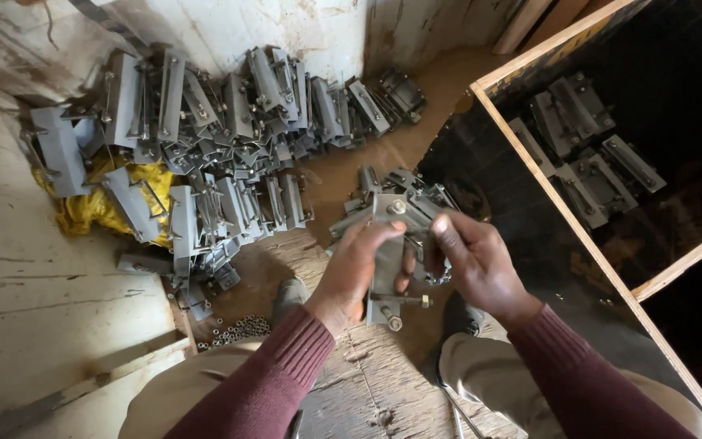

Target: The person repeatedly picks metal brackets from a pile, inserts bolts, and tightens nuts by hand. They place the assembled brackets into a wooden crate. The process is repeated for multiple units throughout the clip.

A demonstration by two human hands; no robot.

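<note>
Item held: one grey metal bracket (387,244), a flat plate with bolts, gripped between both hands in front of the seated person's knees. Long axis runs nearly straight away from the body, slightly tilted; one bolt head (397,206) sits at the far end, a threaded bolt with nut (404,301) crosses the near end. Left hand (357,264): closed around the plate's left edge, thumb laid along its face, the nearer and fuller grip. Right hand (473,260): fingers curled at the plate's right edge, thumb pointing toward the far bolt head; whether it pinches a small part there cannot be told. Just beyond the hands: a few more brackets (383,191) lying loose on the brown floor. Farther beyond and to the left of the left hand: a large heap of brackets (213,138) against a whitewashed wall, partly over a yellow sack (99,207). Beside the left forearm, on the floor: a small scatter of loose nuts (237,329). To the right of the right hand: a wooden-edged crate (562,211) with a dark lining, holding several finished brackets (587,154).
</note>
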